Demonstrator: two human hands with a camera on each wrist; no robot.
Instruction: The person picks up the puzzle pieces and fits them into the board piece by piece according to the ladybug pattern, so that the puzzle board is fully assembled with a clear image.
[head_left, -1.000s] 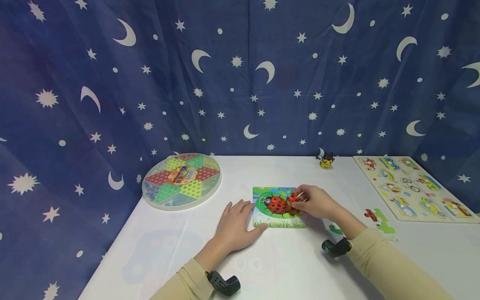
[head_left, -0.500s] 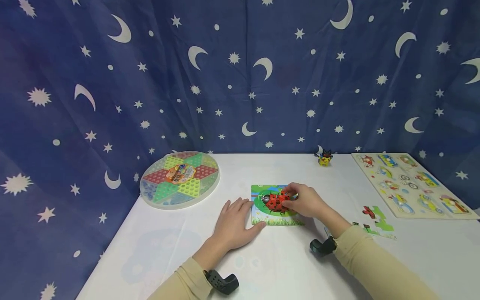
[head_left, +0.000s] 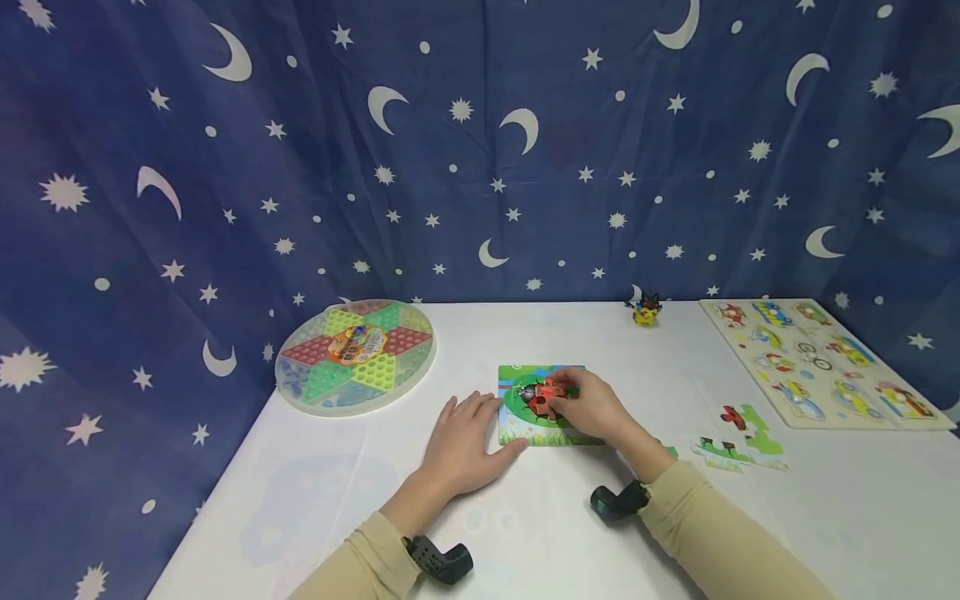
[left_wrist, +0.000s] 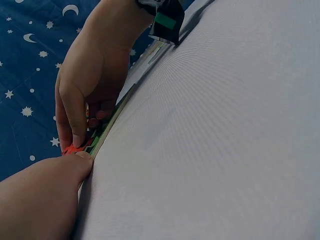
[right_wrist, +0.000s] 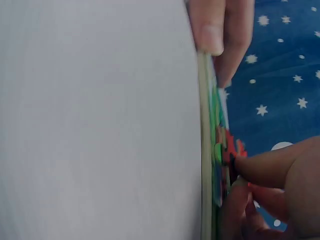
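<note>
A small jigsaw board (head_left: 513, 432) with a ladybug picture lies on the white table. My left hand (head_left: 463, 446) rests at its left side, fingers spread, the thumb at the near left corner. Above the board's right half, my right hand (head_left: 596, 408) pinches a red puzzle piece (right_wrist: 230, 144) between thumb and fingers. In the right wrist view that piece stands proud of the board's surface. The fingers hide part of the ladybug (head_left: 537, 398) and the board's right side. In the left wrist view, the left thumb (left_wrist: 84, 155) touches the board's edge.
Several loose puzzle pieces (head_left: 763, 442) lie right of the board, some partly behind the right forearm. A round Chinese checkers board (head_left: 405, 387) stands at the back left. A wooden picture board (head_left: 813, 392) and a small yellow figure (head_left: 646, 312) are at the back right.
My right hand has moved left over the ladybug with the red puzzle piece, uncovering more loose pieces behind it. The left hand keeps its place at the board.
</note>
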